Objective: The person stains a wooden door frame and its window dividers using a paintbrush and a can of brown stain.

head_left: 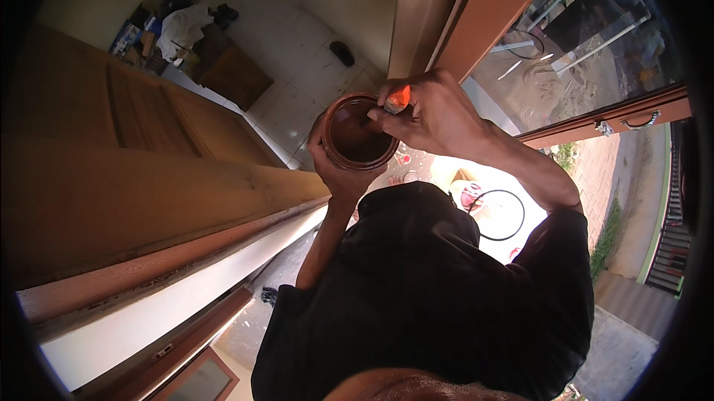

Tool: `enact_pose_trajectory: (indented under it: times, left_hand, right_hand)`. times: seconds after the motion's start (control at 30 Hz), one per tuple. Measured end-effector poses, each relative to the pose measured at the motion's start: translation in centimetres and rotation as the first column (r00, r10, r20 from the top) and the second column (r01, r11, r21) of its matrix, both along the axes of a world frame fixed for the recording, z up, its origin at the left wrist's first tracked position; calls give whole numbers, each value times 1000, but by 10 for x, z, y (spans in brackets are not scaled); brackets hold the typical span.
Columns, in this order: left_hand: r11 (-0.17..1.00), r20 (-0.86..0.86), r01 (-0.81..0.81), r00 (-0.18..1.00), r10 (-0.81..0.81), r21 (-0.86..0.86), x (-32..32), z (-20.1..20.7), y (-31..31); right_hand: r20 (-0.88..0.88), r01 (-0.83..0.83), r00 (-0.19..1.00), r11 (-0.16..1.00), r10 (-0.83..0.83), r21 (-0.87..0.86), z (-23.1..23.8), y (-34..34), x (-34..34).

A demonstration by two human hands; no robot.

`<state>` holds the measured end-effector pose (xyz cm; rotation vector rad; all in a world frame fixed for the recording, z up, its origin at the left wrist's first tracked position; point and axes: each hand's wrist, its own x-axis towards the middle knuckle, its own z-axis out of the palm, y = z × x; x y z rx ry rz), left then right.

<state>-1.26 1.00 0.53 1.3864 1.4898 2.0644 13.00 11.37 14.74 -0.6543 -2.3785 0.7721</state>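
A round can of brown paint [342, 127] is held up in front of my chest, its top open toward me. My left hand [343, 178] wraps around its side from below and the left. Over the can's right rim, my right hand [440, 109] pinches a slim tool with a bright orange handle end [400, 96]. It looks like a paintbrush, with its lower end pointing into the can. The bristle end is hidden by my fingers and the dark inside of the can.
A wooden door [141, 114] stands close on the left. Ahead rises an orange-brown frame [476, 18], with a glazed panel and metal handle [641, 121] on the right. Beyond lie a dark slipper [342, 53] and a heap with a white bag [182, 29]. A black ring [523, 215] lies at lower right.
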Motion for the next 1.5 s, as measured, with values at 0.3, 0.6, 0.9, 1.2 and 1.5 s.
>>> enact_pose_trajectory:
  times: [0.3, 0.6, 0.9, 1.2, 1.5]
  left_hand:
    - [1000, -28, -13, 1000, 13, -20, -1, -5, 9]
    - [1000, -9, -13, 1000, 13, -25, 1, -2, 10]
    - [999, -49, -45, 998, 45, -6, 3, -4, 13]
    - [997, 73, -3, 997, 9, -81, 7, -6, 19]
    - [1000, 52, 9, 999, -10, 30, 9, -9, 24]
  right_hand:
    - [-34, -7, 999, 1000, 7, 4, 17, 11, 0]
    - [65, 4, 998, 998, -8, 62, 9, 12, 2]
    - [17, 40, 999, 997, -41, 63, 49, 8, 12]
    - [112, -363, 930, 923, 350, 129, 34, -6, 18]
    - [-123, -47, 992, 991, 32, -122, 42, -5, 20]
